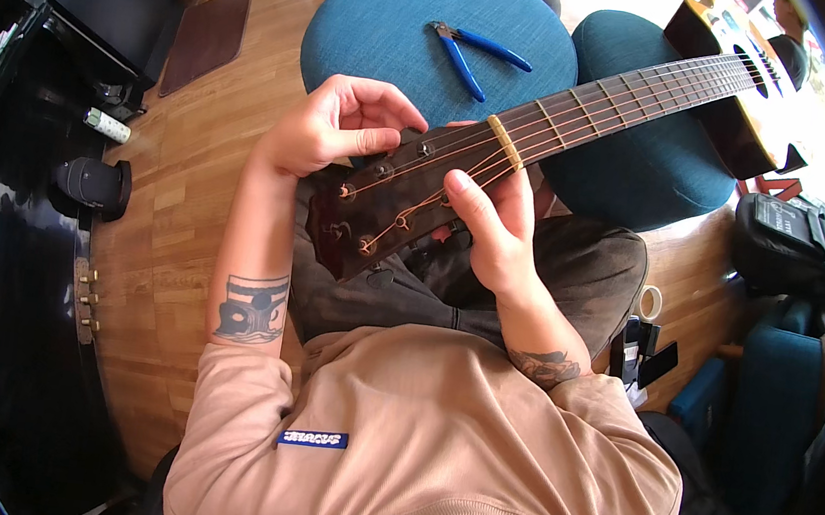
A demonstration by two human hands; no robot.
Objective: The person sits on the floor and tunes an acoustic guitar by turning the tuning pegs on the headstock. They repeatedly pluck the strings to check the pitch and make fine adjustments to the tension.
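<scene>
The headstock (375,203) looks like smooth wood, the stool (387,24) like matt woven cloth.

2 blu stools (378,13), wd flr (178,193)

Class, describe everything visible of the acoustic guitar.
The acoustic guitar lies aslant, dark headstock towards the person, wooden-looking body over a blue stool. Coppery strings run from metal posts along a dark, fretted neck. The left hand is at the headstock's edge; the right hand holds it near the neck, thumb on top.
</scene>
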